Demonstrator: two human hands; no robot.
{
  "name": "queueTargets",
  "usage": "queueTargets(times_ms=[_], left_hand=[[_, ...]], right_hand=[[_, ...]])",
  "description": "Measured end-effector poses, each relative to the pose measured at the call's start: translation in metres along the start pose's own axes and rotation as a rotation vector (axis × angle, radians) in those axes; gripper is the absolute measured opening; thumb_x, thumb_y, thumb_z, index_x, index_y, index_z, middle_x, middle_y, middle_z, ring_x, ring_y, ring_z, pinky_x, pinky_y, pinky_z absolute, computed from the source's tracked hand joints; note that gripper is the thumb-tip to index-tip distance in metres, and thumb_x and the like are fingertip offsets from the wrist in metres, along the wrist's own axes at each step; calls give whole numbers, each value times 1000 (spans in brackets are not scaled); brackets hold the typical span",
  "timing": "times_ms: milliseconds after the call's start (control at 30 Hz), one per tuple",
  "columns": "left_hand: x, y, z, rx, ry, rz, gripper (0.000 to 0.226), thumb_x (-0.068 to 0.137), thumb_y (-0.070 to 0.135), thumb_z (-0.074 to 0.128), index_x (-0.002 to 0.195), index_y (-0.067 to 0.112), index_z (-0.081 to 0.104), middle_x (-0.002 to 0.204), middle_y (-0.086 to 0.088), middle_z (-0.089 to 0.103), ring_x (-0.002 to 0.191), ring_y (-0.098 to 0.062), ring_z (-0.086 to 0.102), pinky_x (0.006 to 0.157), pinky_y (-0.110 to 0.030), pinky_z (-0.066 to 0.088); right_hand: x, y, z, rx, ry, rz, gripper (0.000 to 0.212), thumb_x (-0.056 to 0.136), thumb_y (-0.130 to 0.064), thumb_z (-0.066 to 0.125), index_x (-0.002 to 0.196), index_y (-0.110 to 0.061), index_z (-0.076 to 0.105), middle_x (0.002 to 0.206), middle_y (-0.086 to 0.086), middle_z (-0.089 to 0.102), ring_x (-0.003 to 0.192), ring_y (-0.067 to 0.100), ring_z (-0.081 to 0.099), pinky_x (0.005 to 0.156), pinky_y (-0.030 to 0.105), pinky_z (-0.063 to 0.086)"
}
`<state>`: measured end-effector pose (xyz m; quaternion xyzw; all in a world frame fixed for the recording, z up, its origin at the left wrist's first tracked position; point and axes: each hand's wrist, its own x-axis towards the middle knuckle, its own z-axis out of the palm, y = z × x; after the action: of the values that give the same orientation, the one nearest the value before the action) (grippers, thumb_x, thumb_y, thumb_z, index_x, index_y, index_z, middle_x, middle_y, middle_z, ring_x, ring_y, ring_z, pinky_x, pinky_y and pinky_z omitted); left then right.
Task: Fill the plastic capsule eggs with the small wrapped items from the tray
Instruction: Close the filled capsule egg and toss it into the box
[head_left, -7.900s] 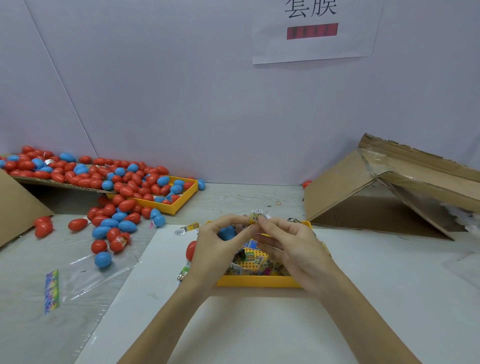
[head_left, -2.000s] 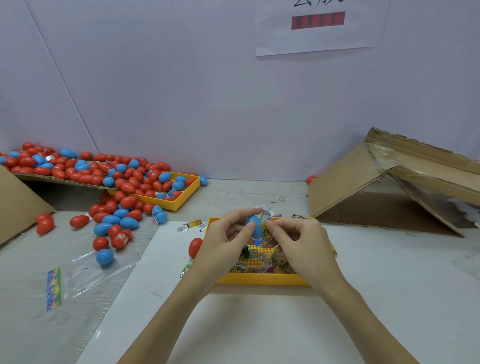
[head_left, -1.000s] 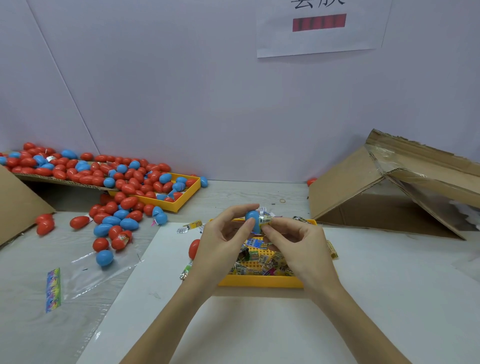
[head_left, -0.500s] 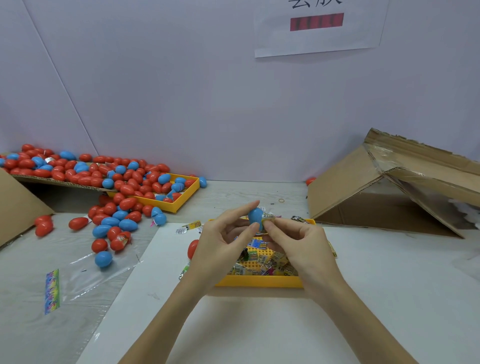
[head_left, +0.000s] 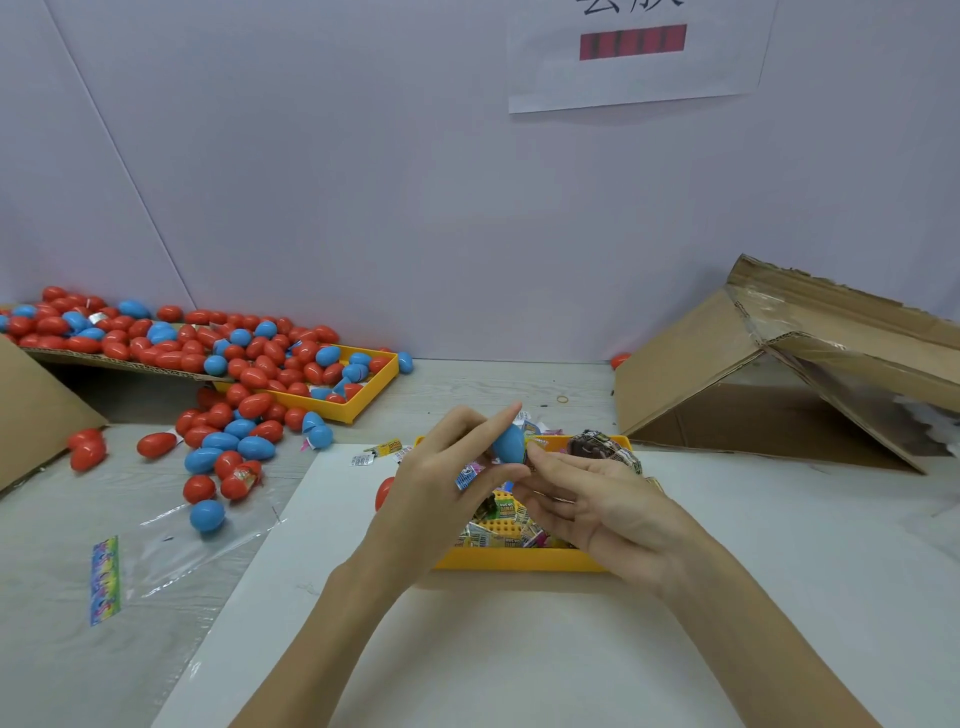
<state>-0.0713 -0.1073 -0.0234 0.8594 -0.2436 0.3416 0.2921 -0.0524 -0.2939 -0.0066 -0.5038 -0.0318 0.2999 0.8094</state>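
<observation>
The left hand (head_left: 441, 483) pinches a small blue plastic capsule egg (head_left: 509, 443) over the yellow plastic tray (head_left: 519, 560) of small wrapped items (head_left: 511, 525), with the right hand (head_left: 597, 499) loosely open beside it. The pinch looks light, so the smooth egg could slip into the tray, and whether it is snapped fully closed cannot be told

Blue capsule egg (head_left: 509, 443), closed, pinched upright between fingertips above the yellow tray (head_left: 519, 560). Tray heaped with small wrapped items (head_left: 506, 525) in bright printed foil. Red and blue eggs (head_left: 228, 358) piled far left, spilling onto the table.
</observation>
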Motion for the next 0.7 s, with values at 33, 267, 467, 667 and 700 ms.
queueTargets(times_ms=[33, 267, 467, 667, 700], left_hand=[[0, 0, 0, 3, -11, 11, 55, 91, 19, 67, 143, 5, 54, 105, -6, 59, 93, -6, 52, 85, -25, 56], [-1, -1, 1, 18, -46, 41, 45, 104, 24, 53, 147, 8, 51, 114, -9, 56, 105, -19, 55, 90, -33, 54], [-1, 0, 1, -29, -14, 38, 37, 104, 18, 51, 138, 7, 60, 112, -5, 57, 103, -17, 54, 87, -31, 52], [1, 7, 2, -209, 114, -120, 42, 93, 22, 66, 132, 9, 65, 107, 1, 65, 96, -12, 64, 86, -22, 55], [1, 8, 2, -226, 128, -138, 39, 92, 22, 68, 128, 9, 68, 107, 1, 66, 97, -14, 65, 85, -22, 55]], right_hand=[[0, 0, 0, 18, -12, 18, 23, 88, -23, 75, 102, -7, 81, 103, 11, 77, 92, 15, 75, 74, 21, 59], [1, -1, 2, 177, -87, 112, 27, 82, -21, 79, 102, -3, 80, 97, 13, 75, 84, 18, 74, 72, 24, 59], [-1, -1, 4, 255, -104, 140, 29, 76, -19, 83, 98, 0, 80, 94, 16, 72, 84, 20, 71, 72, 25, 60], [0, -3, 6, 231, -83, 106, 31, 75, -21, 83, 100, -5, 81, 97, 13, 72, 85, 17, 70, 71, 25, 58], [-1, -3, 6, 239, -88, 112, 33, 74, -22, 84, 102, -5, 81, 98, 13, 72, 86, 17, 70, 71, 25, 58]])
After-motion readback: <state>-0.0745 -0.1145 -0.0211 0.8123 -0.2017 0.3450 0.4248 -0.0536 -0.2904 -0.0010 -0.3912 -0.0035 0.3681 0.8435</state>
